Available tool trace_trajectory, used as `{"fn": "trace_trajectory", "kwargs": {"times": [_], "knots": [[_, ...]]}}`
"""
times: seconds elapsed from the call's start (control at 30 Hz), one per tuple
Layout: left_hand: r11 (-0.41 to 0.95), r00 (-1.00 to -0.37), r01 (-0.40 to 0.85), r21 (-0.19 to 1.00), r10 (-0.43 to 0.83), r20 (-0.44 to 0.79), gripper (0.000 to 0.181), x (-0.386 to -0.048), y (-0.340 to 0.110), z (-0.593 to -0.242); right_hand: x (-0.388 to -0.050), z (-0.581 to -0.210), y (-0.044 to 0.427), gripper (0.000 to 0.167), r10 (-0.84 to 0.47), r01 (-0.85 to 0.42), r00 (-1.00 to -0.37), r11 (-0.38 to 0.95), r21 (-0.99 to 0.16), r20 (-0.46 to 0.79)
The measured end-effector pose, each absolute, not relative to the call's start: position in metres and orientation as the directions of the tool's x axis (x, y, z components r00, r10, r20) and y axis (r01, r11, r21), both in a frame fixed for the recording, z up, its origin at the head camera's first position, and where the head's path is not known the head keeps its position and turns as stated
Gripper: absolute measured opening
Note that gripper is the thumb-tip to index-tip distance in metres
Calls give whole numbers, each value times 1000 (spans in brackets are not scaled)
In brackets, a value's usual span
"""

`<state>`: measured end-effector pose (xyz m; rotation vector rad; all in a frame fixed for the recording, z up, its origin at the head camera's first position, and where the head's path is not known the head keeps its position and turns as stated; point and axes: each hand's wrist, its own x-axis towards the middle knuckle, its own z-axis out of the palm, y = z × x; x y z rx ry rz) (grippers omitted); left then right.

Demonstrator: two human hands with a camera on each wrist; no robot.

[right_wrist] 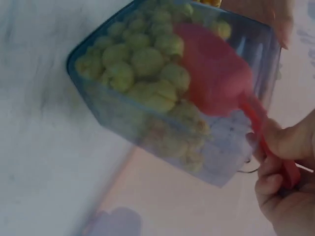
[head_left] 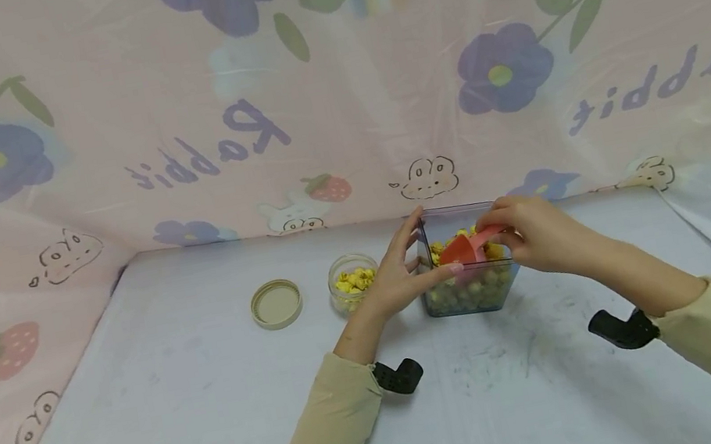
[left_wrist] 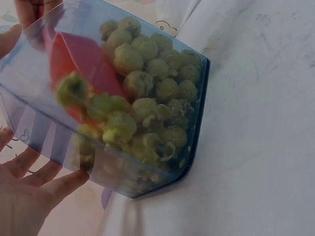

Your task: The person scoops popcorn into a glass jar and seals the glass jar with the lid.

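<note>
A clear bluish plastic container [head_left: 472, 297] stands on the table, partly filled with round yellow popcorn [right_wrist: 147, 61]. My left hand [head_left: 394, 279] holds its near left corner, thumb along the near rim and fingers spread against the left wall [left_wrist: 49, 142]. In my right hand [head_left: 536, 234] is the handle of a red scoop [head_left: 459, 251], gripped between thumb and curled fingers. The scoop's bowl [right_wrist: 214, 73] sits inside the container among the popcorn; the wall blurs how much it holds. Left of my left hand stands a small clear jar [head_left: 347, 303] with popcorn in it.
A round lid [head_left: 276, 304] lies on the white-covered table [head_left: 182, 411], left of the jar. Just behind the container hangs a pink patterned curtain [head_left: 347, 136]. A black wrist mount [head_left: 399, 377] juts from the left sleeve and another [head_left: 624, 329] from the right.
</note>
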<state>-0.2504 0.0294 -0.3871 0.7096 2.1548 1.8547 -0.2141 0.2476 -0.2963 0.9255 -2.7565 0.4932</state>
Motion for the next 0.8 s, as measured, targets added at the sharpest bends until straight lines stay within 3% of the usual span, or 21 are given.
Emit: {"fn": "trace_trajectory", "kwargs": {"times": [0.27, 0.5, 0.8], "knots": [[97, -862, 218, 971, 486, 145, 93, -250, 29, -389, -212, -316, 258, 21, -511, -589, -808, 723, -361, 294], [88, -863, 219, 972, 481, 151, 92, -250, 29, -388, -205, -319, 258, 21, -378, -478, -877, 752, -453, 297], [96, -865, 216, 972, 481, 145, 92, -249, 29, -387, -200, -322, 263, 20, -296, -414, -908, 742, -527, 296]]}}
